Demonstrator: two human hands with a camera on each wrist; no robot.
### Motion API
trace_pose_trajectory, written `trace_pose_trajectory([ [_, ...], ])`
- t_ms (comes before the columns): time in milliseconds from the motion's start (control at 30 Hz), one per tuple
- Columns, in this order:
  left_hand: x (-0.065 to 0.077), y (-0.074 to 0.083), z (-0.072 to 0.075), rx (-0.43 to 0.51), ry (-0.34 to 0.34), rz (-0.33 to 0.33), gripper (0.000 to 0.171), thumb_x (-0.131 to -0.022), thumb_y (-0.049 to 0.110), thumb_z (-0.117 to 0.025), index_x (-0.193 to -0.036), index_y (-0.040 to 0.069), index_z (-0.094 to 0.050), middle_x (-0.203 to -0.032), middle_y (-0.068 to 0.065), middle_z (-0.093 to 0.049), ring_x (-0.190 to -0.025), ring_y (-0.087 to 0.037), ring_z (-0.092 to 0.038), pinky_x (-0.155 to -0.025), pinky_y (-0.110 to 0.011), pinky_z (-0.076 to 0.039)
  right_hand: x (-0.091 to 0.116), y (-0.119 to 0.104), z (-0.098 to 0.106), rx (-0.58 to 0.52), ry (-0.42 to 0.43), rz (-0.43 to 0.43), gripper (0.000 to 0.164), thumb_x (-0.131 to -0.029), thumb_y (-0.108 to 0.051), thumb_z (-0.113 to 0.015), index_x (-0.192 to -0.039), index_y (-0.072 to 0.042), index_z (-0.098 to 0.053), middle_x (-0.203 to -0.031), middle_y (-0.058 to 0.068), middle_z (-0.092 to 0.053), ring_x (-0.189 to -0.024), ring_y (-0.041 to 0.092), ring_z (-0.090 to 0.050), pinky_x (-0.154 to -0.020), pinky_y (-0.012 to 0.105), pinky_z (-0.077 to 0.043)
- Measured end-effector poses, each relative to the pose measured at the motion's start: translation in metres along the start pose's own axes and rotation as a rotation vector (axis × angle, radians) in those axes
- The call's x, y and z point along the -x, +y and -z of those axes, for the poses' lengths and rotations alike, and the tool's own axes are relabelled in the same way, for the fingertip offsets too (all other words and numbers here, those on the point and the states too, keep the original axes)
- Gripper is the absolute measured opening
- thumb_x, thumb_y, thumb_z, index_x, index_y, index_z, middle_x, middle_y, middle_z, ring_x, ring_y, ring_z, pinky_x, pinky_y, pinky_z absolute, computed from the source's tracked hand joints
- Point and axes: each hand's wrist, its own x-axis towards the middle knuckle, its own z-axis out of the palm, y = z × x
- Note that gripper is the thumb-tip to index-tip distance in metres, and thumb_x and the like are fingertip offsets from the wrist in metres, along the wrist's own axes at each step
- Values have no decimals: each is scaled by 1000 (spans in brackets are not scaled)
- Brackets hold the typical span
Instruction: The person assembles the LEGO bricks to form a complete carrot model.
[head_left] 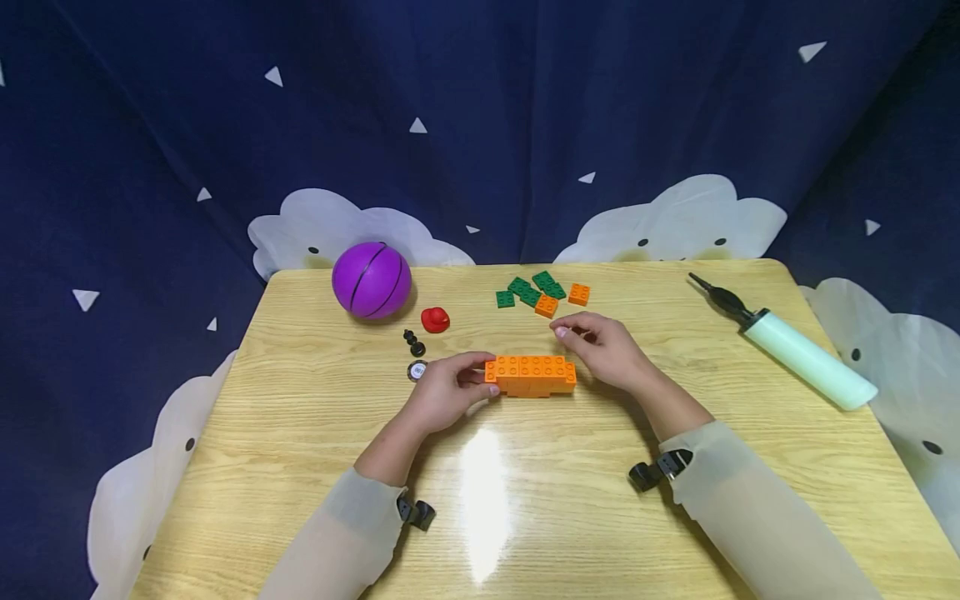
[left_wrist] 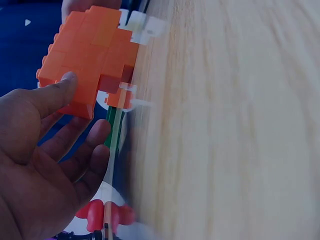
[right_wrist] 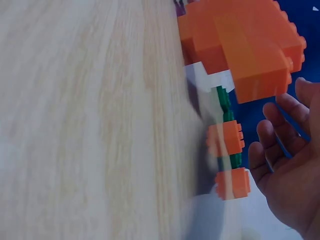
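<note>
A block built of orange toy bricks (head_left: 531, 385), wide on top and stepped inward below, stands near the middle of the table with its studs up. My left hand (head_left: 444, 392) grips its left end, thumb on the near side and fingers behind. In the left wrist view the thumb presses on the block's flat side (left_wrist: 80, 50). Beyond the block's right end, my right hand (head_left: 613, 354) hovers with loosely bent fingers and holds nothing. The right wrist view has its fingertips close to the block's end (right_wrist: 260, 82).
Behind the block lie several green bricks (head_left: 519, 287) and two loose orange bricks, one nearer (head_left: 546, 307) and one farther right (head_left: 579, 293). A purple ball (head_left: 372, 281), red rubber duck (head_left: 435, 320), black chess pawn (head_left: 414, 343) and poker chip (head_left: 417, 371) are leftward; a hand pump (head_left: 810, 360) lies right.
</note>
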Motion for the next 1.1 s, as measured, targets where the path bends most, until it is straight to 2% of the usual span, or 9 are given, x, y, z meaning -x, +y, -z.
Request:
trace_pose_trajectory([
  [167,-1,0,-2,0,-1,-3,48,-90,21,-84,-135,22,-69,-122,2,-72,-100,-14,-71,-90,-35,-58,-10,7,-2,31,27,-30,45,-106,-47,-57,-133,-13,-69,-131,8,-66,-111,30,-63,-94,50,-52],
  [500,-3,2,-4,-4,-7,-5,47,-90,24,-84,-135,23,-69,-124,3,-71,-100,-12,-71,-90,-35,-58,-32,19,-7,128,68,34,41,-103,-37,-65,-133,-8,-68,-126,11,-62,-95,25,-58,-83,41,-49],
  [733,-5,1,-5,-4,-14,-2,47,-91,23,-83,-135,23,-68,-126,3,-71,-100,-12,-71,-90,-34,-58,-45,25,-9,196,75,86,46,-100,-30,-70,-138,-6,-65,-127,15,-59,-96,27,-57,-84,42,-49],
  [1100,-4,2,-4,-24,-14,1,48,-90,25,-84,-135,23,-68,-127,4,-70,-99,-10,-71,-89,-32,-58,-57,25,-12,253,67,58,45,-98,-26,-73,-136,-3,-66,-132,19,-53,-98,31,-57,-88,45,-50],
])
